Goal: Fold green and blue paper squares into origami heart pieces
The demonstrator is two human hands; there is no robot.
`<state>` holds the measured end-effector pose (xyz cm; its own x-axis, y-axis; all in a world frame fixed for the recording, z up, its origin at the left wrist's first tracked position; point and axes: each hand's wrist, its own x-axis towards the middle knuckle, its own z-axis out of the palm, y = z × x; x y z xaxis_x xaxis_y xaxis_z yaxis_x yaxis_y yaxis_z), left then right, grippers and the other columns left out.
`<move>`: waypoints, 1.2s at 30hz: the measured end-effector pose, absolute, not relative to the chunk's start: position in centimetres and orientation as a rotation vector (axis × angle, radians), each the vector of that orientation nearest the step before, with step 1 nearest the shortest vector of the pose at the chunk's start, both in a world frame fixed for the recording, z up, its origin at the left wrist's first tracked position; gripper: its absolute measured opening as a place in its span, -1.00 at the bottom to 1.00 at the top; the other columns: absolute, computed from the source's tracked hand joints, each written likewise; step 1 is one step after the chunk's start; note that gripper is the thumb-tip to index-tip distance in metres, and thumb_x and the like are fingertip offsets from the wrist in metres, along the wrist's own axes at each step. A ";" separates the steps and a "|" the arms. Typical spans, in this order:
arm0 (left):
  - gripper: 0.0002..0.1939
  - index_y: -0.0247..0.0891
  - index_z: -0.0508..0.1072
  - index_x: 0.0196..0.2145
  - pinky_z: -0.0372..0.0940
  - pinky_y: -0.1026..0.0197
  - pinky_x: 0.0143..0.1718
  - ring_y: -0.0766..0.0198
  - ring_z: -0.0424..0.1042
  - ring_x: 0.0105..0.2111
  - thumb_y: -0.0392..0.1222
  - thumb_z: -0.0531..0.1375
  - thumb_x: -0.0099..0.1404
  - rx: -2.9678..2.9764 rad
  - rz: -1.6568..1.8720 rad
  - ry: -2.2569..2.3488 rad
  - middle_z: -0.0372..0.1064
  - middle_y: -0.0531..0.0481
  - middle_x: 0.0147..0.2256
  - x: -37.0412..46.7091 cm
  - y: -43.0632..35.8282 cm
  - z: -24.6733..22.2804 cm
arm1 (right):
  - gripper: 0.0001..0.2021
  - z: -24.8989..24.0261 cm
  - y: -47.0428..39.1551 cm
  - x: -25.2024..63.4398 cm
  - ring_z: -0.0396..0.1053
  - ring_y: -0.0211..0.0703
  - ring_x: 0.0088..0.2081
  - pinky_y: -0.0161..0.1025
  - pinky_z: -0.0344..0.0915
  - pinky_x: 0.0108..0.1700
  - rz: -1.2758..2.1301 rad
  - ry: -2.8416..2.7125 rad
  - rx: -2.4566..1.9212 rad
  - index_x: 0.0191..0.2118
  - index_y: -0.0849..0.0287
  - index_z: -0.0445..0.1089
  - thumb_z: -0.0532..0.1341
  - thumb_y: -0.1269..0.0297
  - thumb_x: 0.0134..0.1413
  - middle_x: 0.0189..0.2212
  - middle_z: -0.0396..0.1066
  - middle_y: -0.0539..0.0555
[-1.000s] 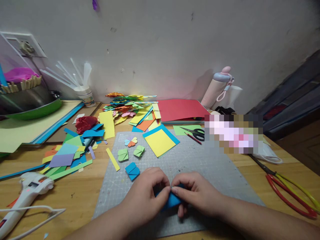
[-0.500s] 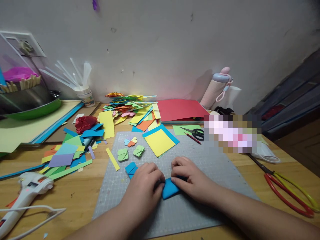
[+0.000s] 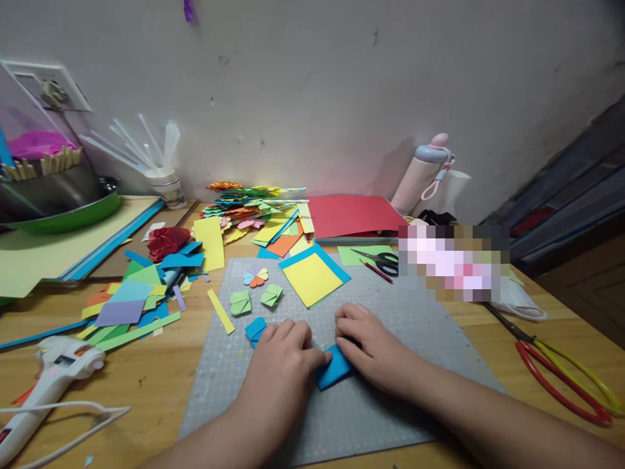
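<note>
we've got our left hand [image 3: 283,365] and right hand [image 3: 374,348] pressed together on the blue paper [image 3: 334,372] mid cutting mat [image 3: 361,404], creasing a fold, next needing a firm flattening.

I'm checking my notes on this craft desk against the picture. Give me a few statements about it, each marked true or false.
1. Both hands press a blue folded paper on the grey cutting mat. True: the left hand and right hand both rest on it.
2. The glue gun lies on the mat. False: it lies on the wooden table, left of the mat.
3. Two green folded hearts sit on the mat. True.
4. The black-handled scissors are in the right hand. False: they lie beyond the mat, on a green sheet.
</note>
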<state>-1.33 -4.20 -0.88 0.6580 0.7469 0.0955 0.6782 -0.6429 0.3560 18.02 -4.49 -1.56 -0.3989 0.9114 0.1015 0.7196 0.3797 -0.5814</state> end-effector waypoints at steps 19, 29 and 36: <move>-0.62 0.12 0.47 -0.09 0.04 0.14 -0.33 0.10 0.19 -0.27 -0.33 0.09 0.26 2.591 0.266 1.107 0.22 -0.03 -0.34 -1.4 -4.0 -0.2 | -0.87 1.9 -6.9 20.0 0.25 -0.17 -0.47 -0.22 0.07 -0.43 0.464 -2.686 -1.001 -0.41 0.15 0.28 0.03 0.43 0.06 -0.48 0.36 0.04; -0.61 0.16 0.43 -0.03 0.03 0.15 -0.34 0.10 0.18 -0.27 -0.30 0.10 0.28 2.586 0.287 1.109 0.23 -0.03 -0.34 -1.4 -3.9 -0.5 | -0.84 2.4 -8.3 19.0 0.38 -0.12 -0.45 -0.20 0.08 -0.49 0.310 -2.946 -1.052 -0.31 0.21 0.37 0.06 0.39 0.05 -0.17 0.47 0.18; -0.62 0.18 0.44 -0.05 0.03 0.10 -0.32 0.06 0.19 -0.26 -0.28 0.10 0.28 2.631 0.217 1.162 0.24 -0.04 -0.34 -1.4 -4.0 -0.3 | -0.87 1.5 -9.3 18.1 0.41 -0.06 -0.53 -0.22 0.04 -0.60 0.149 -2.996 -1.056 -0.34 0.21 0.38 0.13 0.34 -0.03 -0.14 0.48 0.29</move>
<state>-1.38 -4.00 -0.34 0.6696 0.7420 0.0326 0.7037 -0.6479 0.2916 18.12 -9.31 1.53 -0.7786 0.6239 -0.0672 0.6275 0.7750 -0.0753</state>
